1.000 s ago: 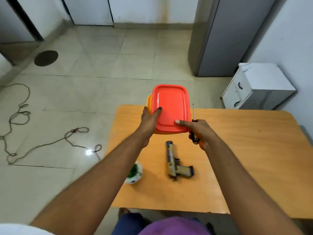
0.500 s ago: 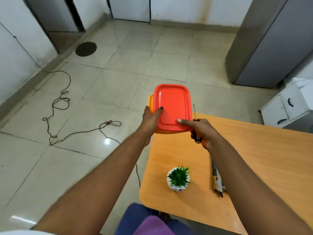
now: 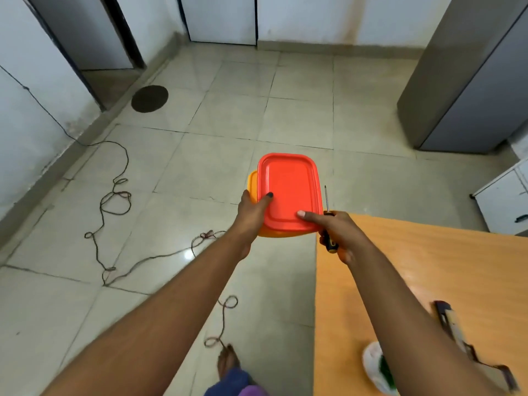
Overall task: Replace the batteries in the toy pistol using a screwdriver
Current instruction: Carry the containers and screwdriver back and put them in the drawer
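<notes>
While one toy pistol (image 3: 457, 335) lies blurred on the one wooden table (image 3: 428, 267) beside one potted plant (image 3: 378, 367), the left hand (image 3: 251, 215) grips one red-lidded orange box (image 3: 288, 192) over the floor, and the right hand (image 3: 340, 232) clasps one screwdriver (image 3: 328, 224) while its forefinger presses the lid.

Single head-worn wide-angle view, looking forward and steeply down past both outstretched forearms. Near field: orange-brown wooden table (image 3: 428, 281) entering at lower right. Far field: pale tiled floor (image 3: 228, 124) to the white far wall. Straight lines bow at the frame edges. No second view.
</notes>
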